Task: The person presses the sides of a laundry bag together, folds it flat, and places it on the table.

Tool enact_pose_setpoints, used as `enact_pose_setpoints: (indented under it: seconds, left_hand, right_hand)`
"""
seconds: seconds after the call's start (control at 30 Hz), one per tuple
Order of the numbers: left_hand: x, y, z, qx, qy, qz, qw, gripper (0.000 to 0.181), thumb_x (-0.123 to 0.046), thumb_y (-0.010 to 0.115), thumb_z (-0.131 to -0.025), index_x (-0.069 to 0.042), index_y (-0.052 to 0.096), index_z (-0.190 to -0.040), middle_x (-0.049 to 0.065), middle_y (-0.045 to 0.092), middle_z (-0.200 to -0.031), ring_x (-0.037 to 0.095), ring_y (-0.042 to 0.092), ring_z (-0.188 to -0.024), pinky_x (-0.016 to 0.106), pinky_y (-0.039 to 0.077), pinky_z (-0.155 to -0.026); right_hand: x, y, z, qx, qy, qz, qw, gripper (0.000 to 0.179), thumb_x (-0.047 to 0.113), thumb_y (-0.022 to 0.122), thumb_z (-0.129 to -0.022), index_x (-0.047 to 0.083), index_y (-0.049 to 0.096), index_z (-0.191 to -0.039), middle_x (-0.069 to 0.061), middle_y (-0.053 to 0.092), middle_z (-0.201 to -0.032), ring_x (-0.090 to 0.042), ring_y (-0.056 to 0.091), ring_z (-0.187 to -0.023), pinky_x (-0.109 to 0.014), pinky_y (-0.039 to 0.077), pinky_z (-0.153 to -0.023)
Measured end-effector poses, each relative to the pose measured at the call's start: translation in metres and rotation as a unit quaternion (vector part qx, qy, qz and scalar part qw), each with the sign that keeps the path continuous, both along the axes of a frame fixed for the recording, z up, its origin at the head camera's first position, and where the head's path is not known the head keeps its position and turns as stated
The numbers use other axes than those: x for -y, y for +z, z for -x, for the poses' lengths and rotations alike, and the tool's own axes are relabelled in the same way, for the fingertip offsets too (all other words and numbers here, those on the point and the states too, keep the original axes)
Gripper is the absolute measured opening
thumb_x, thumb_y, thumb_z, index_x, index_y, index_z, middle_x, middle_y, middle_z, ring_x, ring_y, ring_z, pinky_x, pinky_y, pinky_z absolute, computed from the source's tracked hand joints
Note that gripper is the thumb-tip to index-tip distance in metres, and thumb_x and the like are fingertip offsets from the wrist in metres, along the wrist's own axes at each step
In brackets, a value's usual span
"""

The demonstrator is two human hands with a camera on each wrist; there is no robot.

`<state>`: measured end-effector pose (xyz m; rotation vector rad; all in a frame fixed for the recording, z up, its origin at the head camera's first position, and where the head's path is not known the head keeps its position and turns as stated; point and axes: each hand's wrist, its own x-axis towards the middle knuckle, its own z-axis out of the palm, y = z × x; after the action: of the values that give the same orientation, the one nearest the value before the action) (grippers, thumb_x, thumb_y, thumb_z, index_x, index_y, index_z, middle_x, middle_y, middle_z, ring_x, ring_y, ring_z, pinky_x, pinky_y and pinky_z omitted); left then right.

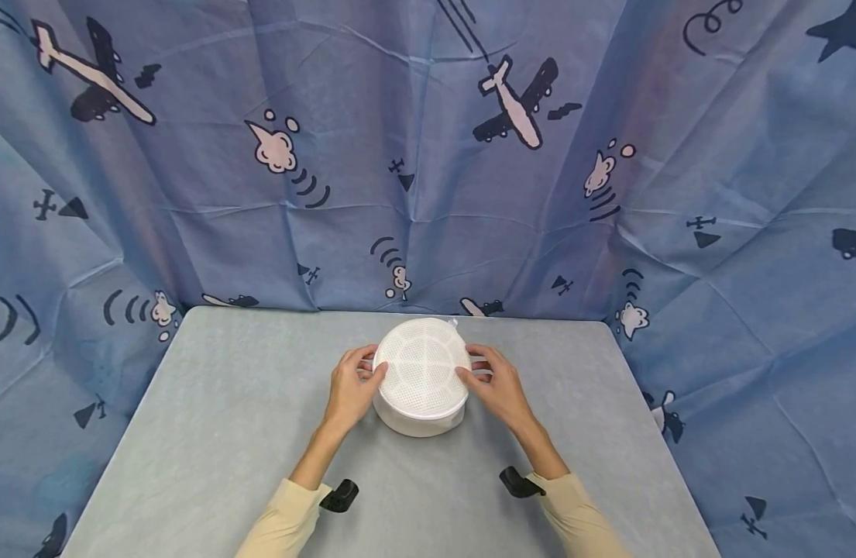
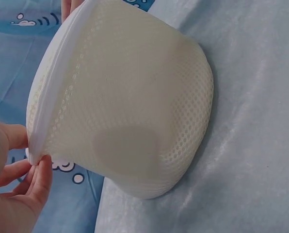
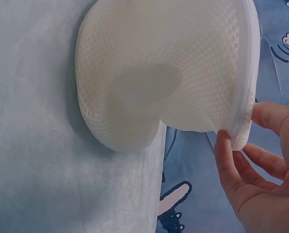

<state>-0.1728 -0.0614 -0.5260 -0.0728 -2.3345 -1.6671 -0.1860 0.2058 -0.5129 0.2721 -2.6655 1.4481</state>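
Observation:
A white mesh laundry bag [image 1: 422, 370], round and drum-shaped, stands on the table with its flat lid facing up. A smooth white band [image 2: 52, 90] runs around the upper rim. My left hand [image 1: 353, 387] pinches this rim at the left side, thumb on top and fingers beneath. On the opposite side my right hand [image 1: 497, 386] pinches the rim in the same way. Both wrist views show the mesh side wall bulging and creased, with a darker oval patch [image 3: 148, 82] showing on it. A small pale tab [image 1: 453, 322] sticks out at the bag's far edge.
The table [image 1: 260, 434] has a pale grey-blue cover. Behind it and at both sides hangs a blue curtain [image 1: 358, 155] printed with planes and clouds. A black wrist camera [image 1: 339, 496] sits at the left sleeve, another black camera [image 1: 521, 482] at the right.

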Motion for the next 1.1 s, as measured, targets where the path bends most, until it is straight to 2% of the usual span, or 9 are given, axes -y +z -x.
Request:
enact_pose_setpoints:
  seconds: [0.33, 0.6, 0.8, 0.97, 1.1]
  left_hand:
    - [-0.001, -0.01, 0.002, 0.043, 0.004, -0.009, 0.999, 0.035, -0.001, 0.077, -0.09, 0.009, 0.067, -0.123, 0.019, 0.065, -0.109, 0.028, 0.064, -0.091, 0.032, 0.059, -0.077]
    - [-0.003, -0.024, 0.004, 0.052, 0.006, 0.004, 0.9986, 0.034, 0.0, 0.077, -0.088, 0.009, 0.068, -0.119, 0.018, 0.065, -0.105, 0.027, 0.065, -0.09, 0.027, 0.059, -0.074]
    - [-0.005, -0.033, 0.007, 0.054, 0.005, 0.005, 0.9985, 0.034, 0.0, 0.077, -0.088, 0.009, 0.068, -0.119, 0.018, 0.066, -0.106, 0.026, 0.065, -0.09, 0.028, 0.059, -0.075]
    - [-0.005, -0.041, 0.008, 0.054, 0.004, 0.015, 0.9984, 0.033, 0.0, 0.077, -0.088, 0.01, 0.068, -0.118, 0.018, 0.066, -0.105, 0.026, 0.065, -0.088, 0.031, 0.06, -0.075]
    - [-0.005, -0.047, 0.008, 0.059, 0.004, 0.006, 0.9982, 0.033, 0.001, 0.077, -0.088, 0.01, 0.068, -0.118, 0.019, 0.066, -0.105, 0.027, 0.066, -0.088, 0.035, 0.06, -0.077]
  right_hand:
    - [0.0, -0.014, 0.007, 0.024, 0.001, 0.035, 0.9991, 0.046, 0.011, 0.08, -0.091, 0.001, 0.064, -0.133, -0.016, 0.065, -0.13, -0.032, 0.066, -0.108, -0.044, 0.058, -0.088]
    - [0.001, -0.024, 0.011, 0.028, -0.005, 0.042, 0.9987, 0.045, 0.006, 0.08, -0.09, -0.003, 0.064, -0.131, -0.019, 0.066, -0.126, -0.033, 0.066, -0.105, -0.036, 0.058, -0.085]
    - [0.001, -0.033, 0.012, 0.035, -0.009, 0.032, 0.9988, 0.047, 0.007, 0.079, -0.09, -0.004, 0.063, -0.133, -0.018, 0.065, -0.127, -0.032, 0.065, -0.105, -0.04, 0.058, -0.087]
    - [0.0, -0.041, 0.013, 0.036, -0.007, 0.023, 0.9991, 0.045, 0.006, 0.079, -0.091, -0.003, 0.063, -0.132, -0.02, 0.065, -0.127, -0.032, 0.066, -0.105, -0.035, 0.058, -0.085]
    - [0.0, -0.046, 0.014, 0.041, -0.01, 0.027, 0.9987, 0.045, 0.006, 0.079, -0.09, -0.003, 0.064, -0.131, -0.02, 0.065, -0.126, -0.032, 0.066, -0.105, -0.031, 0.057, -0.083]
